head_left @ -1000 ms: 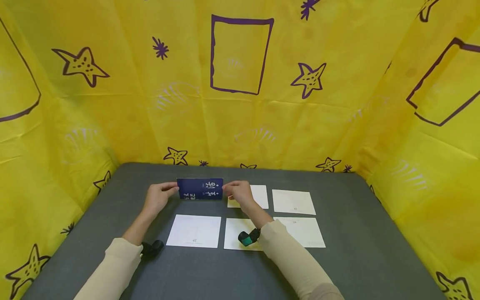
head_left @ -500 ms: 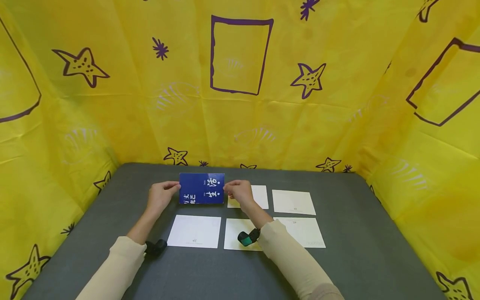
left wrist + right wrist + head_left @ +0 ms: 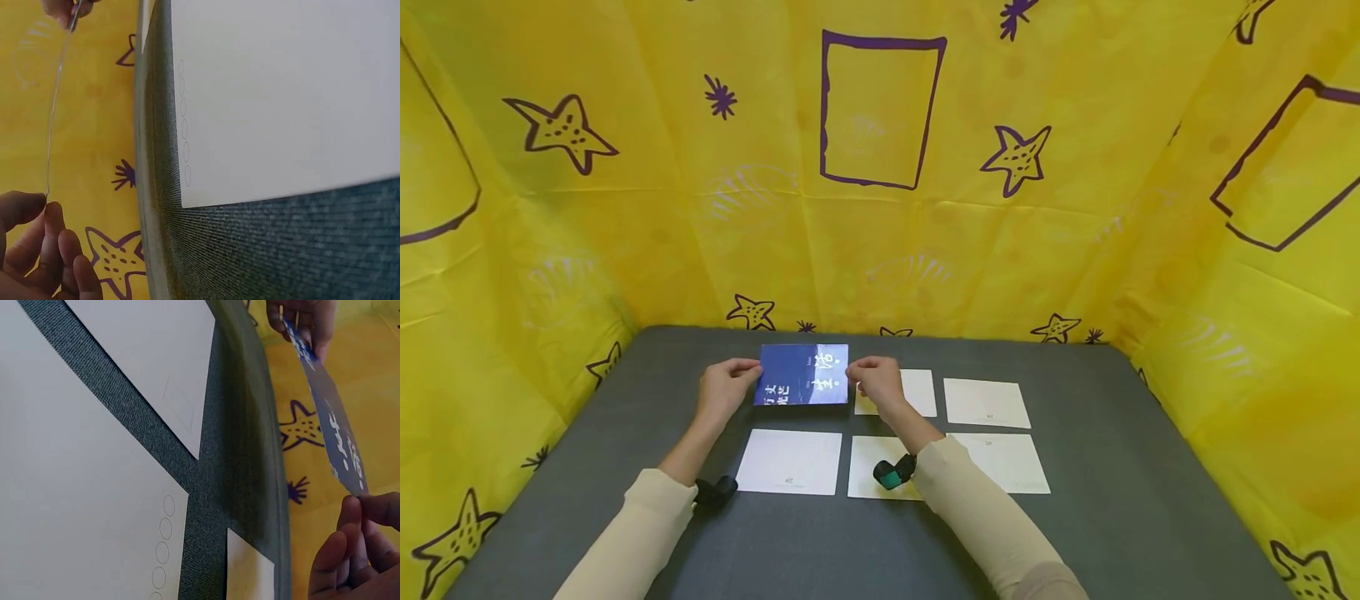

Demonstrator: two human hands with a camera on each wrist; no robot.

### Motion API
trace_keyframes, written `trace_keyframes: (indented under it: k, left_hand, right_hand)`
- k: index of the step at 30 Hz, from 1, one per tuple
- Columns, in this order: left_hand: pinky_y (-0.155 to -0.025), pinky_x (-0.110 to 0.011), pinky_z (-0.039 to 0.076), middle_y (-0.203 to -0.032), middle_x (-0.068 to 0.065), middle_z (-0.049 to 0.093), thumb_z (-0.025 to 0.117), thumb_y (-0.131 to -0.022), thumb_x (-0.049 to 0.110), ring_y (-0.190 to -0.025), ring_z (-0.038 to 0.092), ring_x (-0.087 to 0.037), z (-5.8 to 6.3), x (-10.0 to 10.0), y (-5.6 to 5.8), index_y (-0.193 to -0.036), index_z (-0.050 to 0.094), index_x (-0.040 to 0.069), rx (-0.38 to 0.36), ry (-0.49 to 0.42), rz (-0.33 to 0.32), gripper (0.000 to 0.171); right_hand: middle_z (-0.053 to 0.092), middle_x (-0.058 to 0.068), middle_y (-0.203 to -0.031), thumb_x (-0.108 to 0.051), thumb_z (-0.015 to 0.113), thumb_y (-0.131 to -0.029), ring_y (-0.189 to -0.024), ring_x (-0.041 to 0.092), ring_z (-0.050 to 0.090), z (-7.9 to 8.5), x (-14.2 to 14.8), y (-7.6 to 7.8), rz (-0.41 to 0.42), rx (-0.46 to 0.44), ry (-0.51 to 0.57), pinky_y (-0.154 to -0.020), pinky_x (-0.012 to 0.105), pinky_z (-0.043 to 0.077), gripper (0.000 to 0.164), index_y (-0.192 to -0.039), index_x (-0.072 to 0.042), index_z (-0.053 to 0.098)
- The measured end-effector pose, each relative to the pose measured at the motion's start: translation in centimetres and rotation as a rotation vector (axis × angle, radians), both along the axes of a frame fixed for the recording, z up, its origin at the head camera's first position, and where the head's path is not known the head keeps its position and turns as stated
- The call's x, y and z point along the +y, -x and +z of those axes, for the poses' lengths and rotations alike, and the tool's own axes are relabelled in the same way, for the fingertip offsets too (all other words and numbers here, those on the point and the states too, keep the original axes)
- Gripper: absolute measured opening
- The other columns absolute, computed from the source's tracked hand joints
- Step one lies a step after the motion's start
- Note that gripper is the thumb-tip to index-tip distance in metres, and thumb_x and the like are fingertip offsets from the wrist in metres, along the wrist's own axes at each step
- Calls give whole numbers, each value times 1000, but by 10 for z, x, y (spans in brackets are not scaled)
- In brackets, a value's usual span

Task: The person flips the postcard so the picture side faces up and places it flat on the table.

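Note:
A blue postcard with white Chinese characters is held above the far left part of the table, its printed face turned up towards the head camera. My left hand pinches its left edge between thumb and fingers. At the opposite short edge, my right hand pinches it the same way. Seen edge-on in the left wrist view, the postcard looks thin and slightly bowed. The right wrist view shows its blue face slanting between both hands.
Several white cards lie on the grey table: one at the front left, others to its right, and a back-right card. My right forearm partly covers some. Yellow patterned cloth walls the back and sides.
The blue postcard has tipped from nearly upright to a flatter slant, showing more of its face, now with a pale sheen. My left hand has shifted slightly right; the white cards stay put.

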State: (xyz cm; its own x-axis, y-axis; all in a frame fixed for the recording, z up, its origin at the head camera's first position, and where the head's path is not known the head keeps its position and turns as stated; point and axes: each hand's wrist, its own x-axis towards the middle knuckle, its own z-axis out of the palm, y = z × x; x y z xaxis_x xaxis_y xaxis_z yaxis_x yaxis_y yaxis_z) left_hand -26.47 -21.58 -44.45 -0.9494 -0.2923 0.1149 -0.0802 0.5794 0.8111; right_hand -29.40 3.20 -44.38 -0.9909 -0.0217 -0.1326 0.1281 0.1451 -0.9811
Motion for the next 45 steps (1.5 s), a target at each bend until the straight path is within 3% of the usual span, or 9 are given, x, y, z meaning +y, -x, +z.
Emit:
trace_keyframes:
  k: [5, 13, 18, 22, 27, 33, 38, 45]
  left_hand:
    - [-64, -25, 42, -99, -20, 72, 66, -92, 22, -84, 60, -23, 0, 2, 1, -110, 71, -1, -36, 11, -23, 30]
    - [-64, -26, 41, -101, -22, 72, 66, -92, 23, -86, 63, -27, 0, 3, 3, -109, 71, -2, -67, 7, 23, 31]
    - [-64, -26, 41, -101, -22, 72, 66, -92, 24, -86, 62, -28, 1, 3, 5, -107, 71, -2, -88, 22, 43, 30]
    - [-65, -27, 40, -99, -22, 72, 66, -92, 24, -85, 61, -29, 1, 2, 7, -104, 72, -3, -95, 46, 45, 30]
    - [-66, -29, 40, -102, -22, 71, 65, -93, 23, -87, 61, -30, 0, 1, 10, -105, 71, -3, -128, 59, 12, 30]
    - [-82, -41, 46, -117, -26, 66, 64, -92, 19, -105, 59, -37, -1, 0, 13, -111, 68, -4, -197, 40, -56, 30]
    - [-92, -49, 43, -123, -28, 62, 62, -92, 17, -113, 55, -40, -3, 0, 14, -114, 66, -5, -256, 50, -85, 31]
    - [-90, -50, 45, -118, -28, 64, 63, -91, 14, -109, 57, -41, -7, 1, 16, -111, 67, -6, -280, 120, -90, 28]
  right_hand:
    - [72, 25, -91, -12, 70, -87, -58, 12, 51, -5, 3, 6, -10, -14, -21, -56, 23, 48, 15, -91, 1, 74]
    - [70, 8, -74, -12, 70, -86, -63, 16, 55, -3, -2, 7, -16, -18, -36, -59, 26, 50, 15, -91, 2, 74]
    - [73, 12, -85, -9, 69, -87, -80, 28, 68, -2, -6, 8, -21, -27, -79, -55, 22, 47, 13, -93, 1, 74]
    - [74, 13, -86, -9, 69, -86, -87, 32, 70, -2, -9, 8, -37, -45, -111, -52, 21, 43, 12, -92, 0, 74]
    - [72, 10, -77, -8, 70, -84, -75, 26, 67, -4, -11, 11, -53, -50, -151, -48, 20, 41, 10, -88, 0, 74]
    - [69, 6, -67, -5, 70, -83, -54, 12, 51, -9, -12, 15, -48, -42, -210, -43, 20, 36, 7, -82, 0, 75]
    - [70, 6, -70, -6, 70, -82, -60, 13, 51, -13, -12, 14, -32, -34, -285, -48, 22, 37, 7, -80, -1, 76]
    - [73, 7, -75, -8, 71, -78, -70, 16, 58, -19, -12, 8, 2, 27, -406, -60, 23, 41, 7, -77, -3, 76]
